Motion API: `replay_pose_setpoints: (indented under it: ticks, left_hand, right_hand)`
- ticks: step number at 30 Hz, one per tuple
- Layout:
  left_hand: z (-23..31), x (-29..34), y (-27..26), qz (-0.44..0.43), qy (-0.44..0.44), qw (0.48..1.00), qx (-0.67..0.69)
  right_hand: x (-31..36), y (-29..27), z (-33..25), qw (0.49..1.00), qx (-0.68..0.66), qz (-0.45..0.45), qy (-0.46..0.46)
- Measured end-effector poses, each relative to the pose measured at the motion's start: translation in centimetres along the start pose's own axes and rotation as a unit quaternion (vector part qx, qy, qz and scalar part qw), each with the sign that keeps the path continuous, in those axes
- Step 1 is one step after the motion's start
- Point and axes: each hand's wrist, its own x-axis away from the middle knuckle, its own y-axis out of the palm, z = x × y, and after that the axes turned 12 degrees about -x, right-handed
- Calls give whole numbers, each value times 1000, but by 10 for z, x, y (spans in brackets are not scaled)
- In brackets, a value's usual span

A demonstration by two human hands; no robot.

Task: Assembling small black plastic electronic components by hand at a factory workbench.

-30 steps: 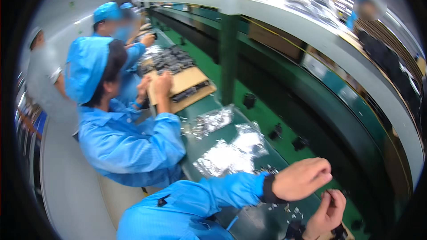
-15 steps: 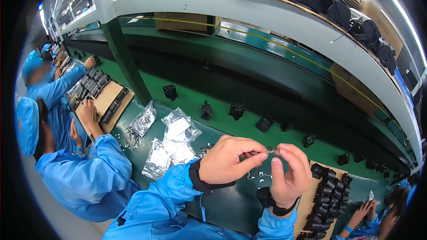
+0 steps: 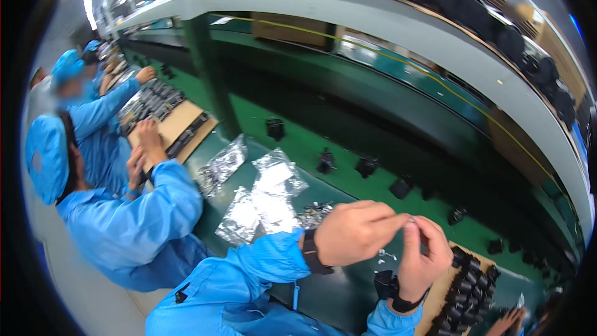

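Observation:
My left hand [image 3: 359, 231] is pinched, its fingertips meeting those of my right hand [image 3: 426, 260] above the green table. Between them sits a short thin wire, seen half a second ago and now almost wholly covered by the fingers. The right hand's thumb and forefinger are closed at the same spot. A black moulded part [image 3: 384, 283] stands beside my right wrist. Small white bits [image 3: 384, 260] lie on the table behind the hands. A heap of small dark and silvery pieces [image 3: 314, 214] lies just beyond my left wrist.
Clear plastic bags [image 3: 267, 196] lie left of my hands. A board [image 3: 429, 302] with rows of black parts [image 3: 463, 292] is on the right. Single black parts [image 3: 367, 166] stand along the green strip beyond. A co-worker in blue [image 3: 134, 224] sits at left; a shelf beam [image 3: 373, 9] spans above.
The view has swung, so the scene sits further right and partly lower. My right hand's fingers have closed in against the left fingertips, covering the wire that showed between them.

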Motion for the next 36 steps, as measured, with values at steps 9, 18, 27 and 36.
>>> replay_pose_setpoints:
  ticks: [9,18,27,36]
  left_hand:
    - [2,-2,-3,-15,-79,975,206]
    - [2,0,3,-47,-109,964,239]
    - [1,12,9,-7,-45,988,146]
    - [-1,0,-21,-67,-41,975,207]
  right_hand:
    - [8,-5,8,991,-124,8,50]
    - [-2,-4,-2,992,-106,16,69]
    - [-13,-15,-21,991,37,-126,-22]
    - [-6,-13,-29,991,57,-115,-46]
